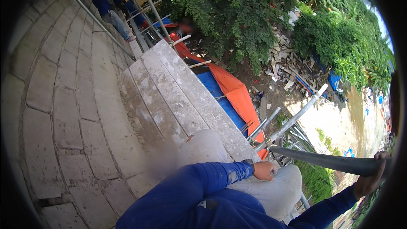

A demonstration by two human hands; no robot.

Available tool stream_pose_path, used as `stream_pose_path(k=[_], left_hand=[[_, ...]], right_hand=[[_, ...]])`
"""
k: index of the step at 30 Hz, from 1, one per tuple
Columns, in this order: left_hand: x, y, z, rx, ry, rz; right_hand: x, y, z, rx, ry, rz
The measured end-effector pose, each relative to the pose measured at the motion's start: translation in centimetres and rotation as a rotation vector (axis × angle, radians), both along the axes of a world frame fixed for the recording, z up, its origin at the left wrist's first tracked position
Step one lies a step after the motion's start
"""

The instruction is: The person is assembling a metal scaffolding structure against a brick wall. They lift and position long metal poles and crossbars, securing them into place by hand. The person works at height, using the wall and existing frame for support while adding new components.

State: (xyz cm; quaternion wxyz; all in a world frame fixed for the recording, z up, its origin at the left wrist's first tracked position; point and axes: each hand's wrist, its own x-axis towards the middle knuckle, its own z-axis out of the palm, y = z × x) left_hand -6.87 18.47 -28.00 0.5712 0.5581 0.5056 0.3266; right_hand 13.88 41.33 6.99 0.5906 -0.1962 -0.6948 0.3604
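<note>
Up on the scaffold, the right hand (369,177) was wrapped around a dark grey round metal pipe (322,161), fingers curled over its top, gripping it near the far right of the view. That pipe ran level from the right hand back toward the left hand (264,171), ending just beyond it. The left hand rested closed on the person's light grey trouser knee (271,191) (whether it held anything I could not tell), its blue sleeve (203,186) dusted with pale marks.

Ahead of the left hand lay three pale, cement-stained wooden planks (178,97), side by side, reaching away along a grey block wall (55,101) to its left. Between the hands and beyond, slanted silver scaffold tubes (296,114) crossed over an orange and blue tarpaulin (231,91) below. Farther off past the right hand sat a heap of broken rubble (288,65) under green bushes (237,12). At the planks' far end another person in blue (106,4) stood.
</note>
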Motion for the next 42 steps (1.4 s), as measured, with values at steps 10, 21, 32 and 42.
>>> stream_pose_path(k=[10,21,32,42], left_hand=[[0.1,0.1,0.1,0.011,-0.003,0.012],[0.8,0.0,-1.3,0.079,-0.003,0.052],[0.8,0.6,-1.3,0.099,-0.026,0.071],[-0.5,-1.1,0.4,0.030,0.047,0.006]], right_hand=[[-1.8,-1.0,0.4,-0.017,0.012,-0.094],[-1.4,-1.0,0.3,-0.012,0.025,-0.045],[-2.1,-1.4,-0.3,-0.006,0.016,-0.106],[-3.4,-2.5,-3.8,-0.020,0.077,-0.109]])
